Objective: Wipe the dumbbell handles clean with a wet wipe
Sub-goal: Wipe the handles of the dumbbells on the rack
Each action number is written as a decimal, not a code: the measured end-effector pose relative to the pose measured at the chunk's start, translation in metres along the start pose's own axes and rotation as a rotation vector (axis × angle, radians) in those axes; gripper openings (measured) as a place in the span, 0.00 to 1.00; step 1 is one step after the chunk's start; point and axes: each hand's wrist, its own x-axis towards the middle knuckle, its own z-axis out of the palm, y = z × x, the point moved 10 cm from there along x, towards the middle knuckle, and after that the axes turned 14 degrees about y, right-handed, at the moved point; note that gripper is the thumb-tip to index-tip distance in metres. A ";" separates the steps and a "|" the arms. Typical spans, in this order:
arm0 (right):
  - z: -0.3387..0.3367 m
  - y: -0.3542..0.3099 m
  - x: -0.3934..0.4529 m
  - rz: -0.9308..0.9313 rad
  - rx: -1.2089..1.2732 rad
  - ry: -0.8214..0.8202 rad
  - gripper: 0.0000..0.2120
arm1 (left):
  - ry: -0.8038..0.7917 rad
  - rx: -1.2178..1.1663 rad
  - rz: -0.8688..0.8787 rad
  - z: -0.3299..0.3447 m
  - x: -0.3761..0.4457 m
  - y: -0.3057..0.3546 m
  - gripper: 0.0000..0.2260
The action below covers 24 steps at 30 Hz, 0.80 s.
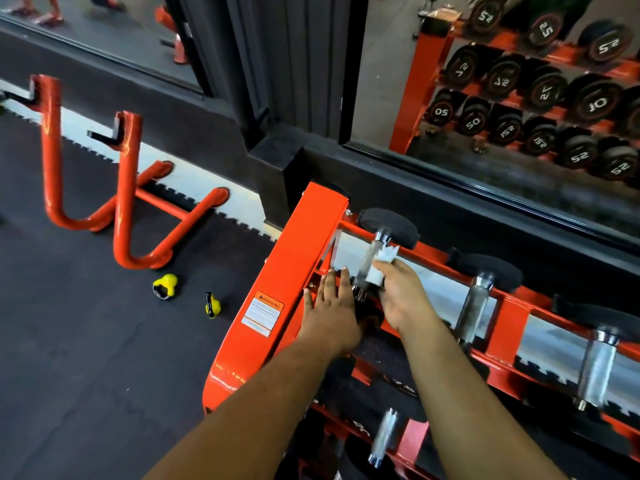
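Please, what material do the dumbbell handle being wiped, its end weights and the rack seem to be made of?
Dumbbell handle: shiny bare metal, probably chromed steel, by its bright reflections.
End weight: matte black, likely rubber-coated.
Rack: glossy orange painted metal, by its highlights.

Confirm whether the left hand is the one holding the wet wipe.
No: the right hand pinches the wet wipe against the leftmost dumbbell handle, while the left hand lies flat with straight fingers.

Both forearms are bare to the frame's edge, and the left hand [330, 308] and right hand [401, 294] wear no gloves, rings or watch.
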 end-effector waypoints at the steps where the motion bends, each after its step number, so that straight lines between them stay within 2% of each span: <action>1: 0.001 -0.005 0.000 -0.005 0.052 0.019 0.07 | -0.008 -0.009 -0.002 -0.001 0.000 0.001 0.44; 4: 0.007 -0.008 -0.003 0.125 0.175 -0.003 0.10 | -0.025 -0.016 -0.012 -0.003 -0.002 0.002 0.46; 6: 0.009 0.005 -0.010 0.190 0.073 -0.075 0.14 | -0.026 -0.023 -0.009 -0.005 -0.003 0.004 0.45; 9: 0.010 0.009 -0.011 0.093 -0.092 -0.143 0.14 | -0.019 -0.032 -0.006 -0.003 -0.001 0.002 0.46; 12: 0.010 -0.016 0.006 0.049 0.063 -0.071 0.17 | -0.017 -0.040 0.003 -0.003 -0.001 0.002 0.46; 14: 0.013 -0.019 0.008 0.031 -0.001 -0.049 0.21 | -0.002 -0.042 0.000 -0.003 -0.001 0.001 0.46; 17: 0.013 0.007 -0.010 0.022 -0.202 -0.102 0.12 | 0.009 -0.053 0.004 -0.002 0.000 0.001 0.46; 20: -0.011 0.010 -0.014 -0.176 -0.370 -0.029 0.07 | 0.022 -0.069 0.008 0.000 0.001 0.000 0.46; 22: -0.021 -0.017 -0.009 -0.463 -0.513 0.076 0.09 | 0.027 -0.079 0.015 0.002 0.001 -0.001 0.46; 24: -0.008 -0.046 -0.006 -0.800 -0.794 0.127 0.16 | 0.034 -0.087 0.018 0.001 0.000 -0.001 0.46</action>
